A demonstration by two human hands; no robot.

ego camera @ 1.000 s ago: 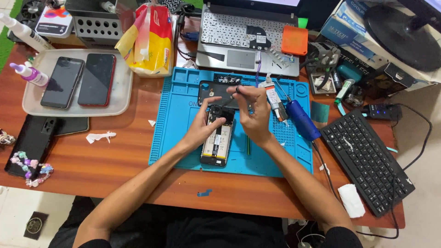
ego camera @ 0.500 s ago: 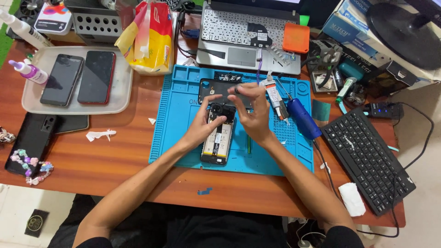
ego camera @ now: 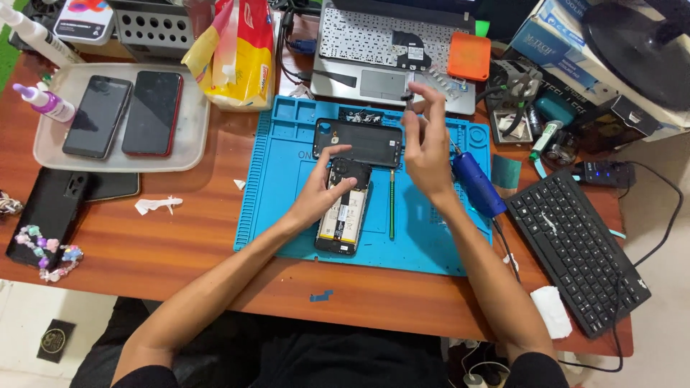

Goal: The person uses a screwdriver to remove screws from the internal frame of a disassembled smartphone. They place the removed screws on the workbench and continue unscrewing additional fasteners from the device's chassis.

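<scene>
Left hand (ego camera: 320, 194) flat on opened phone (ego camera: 343, 208), nothing gripped; right hand (ego camera: 425, 147) pinches small dark part (ego camera: 407, 97) — keep phone pinned

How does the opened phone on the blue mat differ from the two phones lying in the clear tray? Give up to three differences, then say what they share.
The opened phone shows its battery and inner parts; the two phones in the tray show only intact dark surfaces. The left hand rests on the opened phone, while no hand touches the tray phones. The opened phone lies on the blue mat; the others lie side by side in the clear tray. All lie flat and point roughly the same way.
</scene>
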